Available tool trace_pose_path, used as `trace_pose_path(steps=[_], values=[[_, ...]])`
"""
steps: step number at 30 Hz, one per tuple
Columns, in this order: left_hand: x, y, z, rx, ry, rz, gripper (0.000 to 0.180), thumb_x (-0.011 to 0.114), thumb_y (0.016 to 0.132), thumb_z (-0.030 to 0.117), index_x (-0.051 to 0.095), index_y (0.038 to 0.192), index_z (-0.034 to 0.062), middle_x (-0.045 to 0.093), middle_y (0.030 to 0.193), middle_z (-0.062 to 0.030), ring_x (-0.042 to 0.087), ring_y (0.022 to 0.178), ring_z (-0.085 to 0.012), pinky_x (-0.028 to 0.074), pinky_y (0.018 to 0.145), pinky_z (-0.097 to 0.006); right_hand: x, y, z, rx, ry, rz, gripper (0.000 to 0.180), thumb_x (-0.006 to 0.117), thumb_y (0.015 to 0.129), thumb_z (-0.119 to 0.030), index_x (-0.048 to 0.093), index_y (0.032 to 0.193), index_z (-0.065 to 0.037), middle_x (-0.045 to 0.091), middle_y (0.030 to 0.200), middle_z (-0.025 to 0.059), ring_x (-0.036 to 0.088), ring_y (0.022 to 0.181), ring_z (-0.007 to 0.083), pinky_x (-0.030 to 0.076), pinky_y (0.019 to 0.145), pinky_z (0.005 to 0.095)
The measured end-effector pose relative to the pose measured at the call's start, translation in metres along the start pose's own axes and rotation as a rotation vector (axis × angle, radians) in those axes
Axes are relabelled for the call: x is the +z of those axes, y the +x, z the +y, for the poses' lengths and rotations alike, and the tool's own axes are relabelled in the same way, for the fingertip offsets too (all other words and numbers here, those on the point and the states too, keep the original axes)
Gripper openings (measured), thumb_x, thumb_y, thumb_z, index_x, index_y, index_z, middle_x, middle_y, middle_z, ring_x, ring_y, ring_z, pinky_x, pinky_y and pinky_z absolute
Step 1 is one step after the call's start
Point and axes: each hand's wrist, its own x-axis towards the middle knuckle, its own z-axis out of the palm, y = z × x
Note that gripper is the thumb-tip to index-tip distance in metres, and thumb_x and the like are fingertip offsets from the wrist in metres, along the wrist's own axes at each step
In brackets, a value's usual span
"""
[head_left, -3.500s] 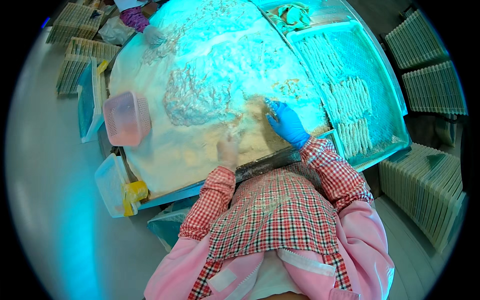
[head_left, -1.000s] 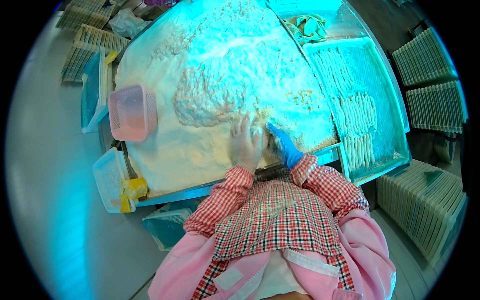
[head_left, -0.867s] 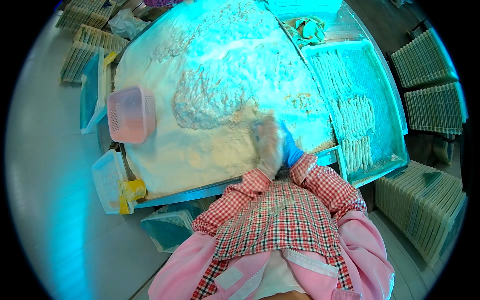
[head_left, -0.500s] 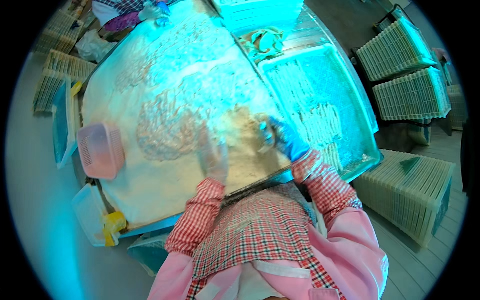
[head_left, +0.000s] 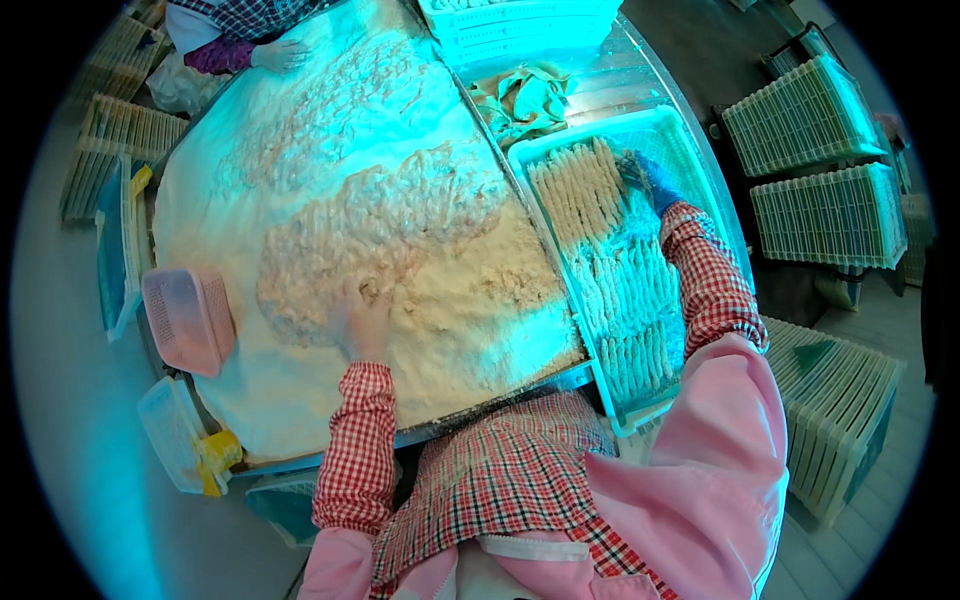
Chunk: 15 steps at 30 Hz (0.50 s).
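My left hand [head_left: 364,320], in a pale glove, is at the near edge of a heap of wet, pale raw strips [head_left: 410,205] lying in flour. Its fingers are curled in among the strips; what they grip is partly hidden. My right hand [head_left: 652,188], in a blue glove, reaches over a pale tray [head_left: 531,152]. Its fingertips are closed at the end of a row of flour-coated strips [head_left: 580,190], seemingly on one such strip, though shadow blurs it. More coated strips [head_left: 635,365] lie side by side nearer me in the tray.
A floured worktable [head_left: 300,400] carries a pink basket [head_left: 188,320] at its left edge. A crumpled cloth [head_left: 525,100] lies behind the tray, near stacked white trays [head_left: 525,35]. Racks of trays [head_left: 810,120] stand right. Another person's gloved hand [head_left: 280,56] rests at the far left.
My right hand has moved from the flour to the far part of the tray. My left hand has shifted left to the heap. The view has turned slightly, and the other person's hand moved left.
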Motion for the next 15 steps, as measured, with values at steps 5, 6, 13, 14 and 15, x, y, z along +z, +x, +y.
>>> trace_pose_path(steps=[5, 6, 13, 14, 15], values=[[0.035, 0.009, -0.025, 0.250, -0.192, 0.118, 0.026, 0.069, 0.077, 0.016, 0.062, 0.100, 0.0053, 0.061, 0.095, -0.0113, 0.058, 0.086, -0.0305, 0.047, 0.074, -0.042, -0.030, -0.025, 0.008, 0.092, -0.109, -0.024, 0.062, 0.043, 0.094, -0.054, 0.047, 0.136, -0.008, 0.061, 0.123, 0.0148, 0.060, 0.109, 0.0276, 0.045, 0.096, 0.0403], [0.040, 0.009, -0.028, 0.211, -0.231, 0.056, 0.025, 0.069, 0.077, 0.015, 0.063, 0.099, 0.0050, 0.061, 0.094, -0.0115, 0.058, 0.086, -0.0306, 0.047, 0.074, -0.042, -0.038, -0.028, 0.012, 0.097, -0.147, 0.003, 0.065, 0.042, 0.094, -0.057, 0.046, 0.137, -0.009, 0.062, 0.121, 0.0148, 0.060, 0.108, 0.0274, 0.045, 0.095, 0.0404], [0.016, -0.021, -0.044, 0.456, -0.477, 0.083, 0.012, 0.068, 0.077, 0.012, 0.067, 0.087, 0.0050, 0.064, 0.087, -0.0123, 0.060, 0.080, -0.0299, 0.048, 0.069, -0.041, 0.101, -0.132, -0.017, -0.219, -0.212, 0.074, 0.048, 0.046, 0.093, -0.013, 0.044, 0.140, -0.007, 0.067, 0.085, 0.0093, 0.060, 0.073, 0.0157, 0.047, 0.069, 0.0296], [0.005, -0.036, -0.049, 0.544, -0.394, 0.112, 0.012, 0.068, 0.077, 0.014, 0.068, 0.087, 0.0057, 0.064, 0.086, -0.0124, 0.061, 0.078, -0.0300, 0.049, 0.068, -0.041, 0.134, -0.155, -0.016, -0.330, -0.164, -0.031, 0.053, 0.046, 0.089, -0.007, 0.042, 0.142, -0.008, 0.066, 0.091, 0.0097, 0.059, 0.079, 0.0152, 0.047, 0.071, 0.0285], [-0.004, -0.050, -0.055, 0.636, -0.312, 0.142, 0.012, 0.069, 0.078, 0.015, 0.068, 0.086, 0.0065, 0.064, 0.084, -0.0125, 0.061, 0.076, -0.0302, 0.049, 0.067, -0.042, 0.166, -0.178, -0.017, -0.445, -0.115, -0.132, 0.058, 0.046, 0.086, -0.001, 0.039, 0.143, -0.010, 0.065, 0.097, 0.0102, 0.059, 0.084, 0.0147, 0.048, 0.073, 0.0275]])
